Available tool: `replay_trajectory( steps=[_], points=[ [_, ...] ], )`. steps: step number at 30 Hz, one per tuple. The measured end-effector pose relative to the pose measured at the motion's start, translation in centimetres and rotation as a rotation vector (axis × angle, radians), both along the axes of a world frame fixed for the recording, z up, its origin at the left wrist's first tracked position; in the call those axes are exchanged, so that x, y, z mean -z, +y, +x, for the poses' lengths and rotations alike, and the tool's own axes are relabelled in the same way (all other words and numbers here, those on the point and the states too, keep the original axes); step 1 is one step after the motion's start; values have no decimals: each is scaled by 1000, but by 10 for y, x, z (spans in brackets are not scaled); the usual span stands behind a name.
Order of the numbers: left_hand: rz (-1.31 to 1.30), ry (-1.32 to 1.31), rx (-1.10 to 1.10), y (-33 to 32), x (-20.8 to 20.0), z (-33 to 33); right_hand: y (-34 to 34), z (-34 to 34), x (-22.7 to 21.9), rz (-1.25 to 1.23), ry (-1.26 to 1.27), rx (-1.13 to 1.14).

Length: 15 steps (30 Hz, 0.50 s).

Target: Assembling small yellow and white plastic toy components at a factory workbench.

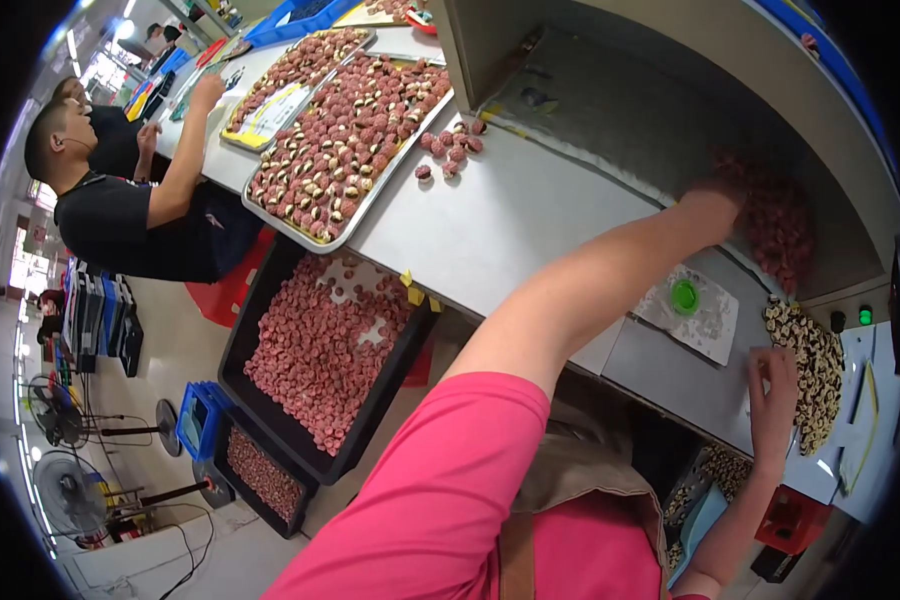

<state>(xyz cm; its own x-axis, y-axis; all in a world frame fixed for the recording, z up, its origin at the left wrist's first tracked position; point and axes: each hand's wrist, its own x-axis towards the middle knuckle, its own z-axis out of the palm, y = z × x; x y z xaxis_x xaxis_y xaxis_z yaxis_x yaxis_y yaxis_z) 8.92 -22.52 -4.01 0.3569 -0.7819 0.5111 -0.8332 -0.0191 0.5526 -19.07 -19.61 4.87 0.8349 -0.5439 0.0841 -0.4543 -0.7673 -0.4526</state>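
My left arm stretches across the bench to the far right, under a grey hood. My left hand (713,205) is at a heap of small round dark-red pieces (782,235); its fingers are blurred and partly hidden among them. Closer to me, my right hand (773,395) is held beside a pile of black-and-cream pieces (808,370). Its thumb and fingers curl together in a pinch, and what is between them is too small to make out. Between the hands lies a white sheet (715,325) with a small round green dish (685,296) on it.
A metal tray (345,150) of red-and-cream pieces stands left on the bench, with several loose red pieces (453,148) beside it. Below is a black bin (232,365) of red pieces. A person in black (120,215) works at left; fans (70,490) stand on the floor.
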Motion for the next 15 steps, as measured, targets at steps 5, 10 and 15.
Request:
replay_trajectory(
  steps=[5, 10, 15],
  points=[
    [34, 136, 41, 44, -32, -2, 0, -11, 21, -185, -67, -107],
    [-265, 204, 76, 100, -42, -1, 9, -8, 33, -170, -169, -80],
    [-234, 548, 97, 179, -67, -25, 9, -18, 38, 48, -195, 92]
  ],
)
